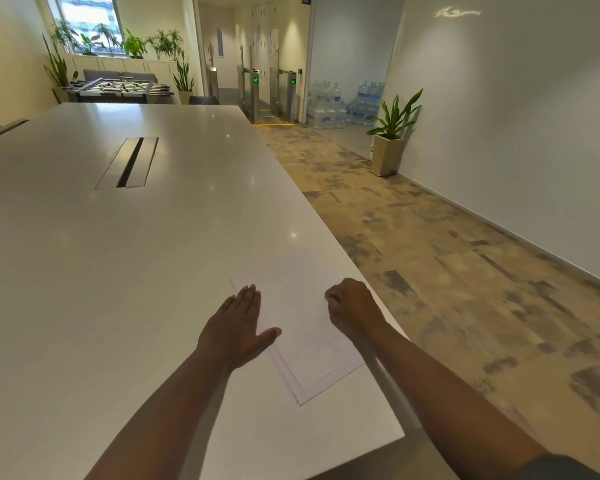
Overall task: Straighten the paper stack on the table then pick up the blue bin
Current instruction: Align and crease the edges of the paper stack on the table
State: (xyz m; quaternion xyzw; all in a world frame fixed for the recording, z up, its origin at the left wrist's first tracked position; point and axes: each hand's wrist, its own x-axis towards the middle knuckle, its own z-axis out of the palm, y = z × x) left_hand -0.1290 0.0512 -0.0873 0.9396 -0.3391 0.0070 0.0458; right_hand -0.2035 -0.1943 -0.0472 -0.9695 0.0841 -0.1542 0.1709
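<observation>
A thin stack of white paper lies near the right front corner of the long white table, its sheets slightly fanned along the left and near edges. My left hand lies flat and open against the stack's left edge, thumb resting on the paper. My right hand sits curled in a loose fist on the stack's right side, close to the table's edge. No blue bin is in view.
A cable hatch is set into the table's middle. Carpeted floor runs along the table's right side toward turnstile gates. A potted plant and stacked water bottles stand by the right wall. A foosball table is far back.
</observation>
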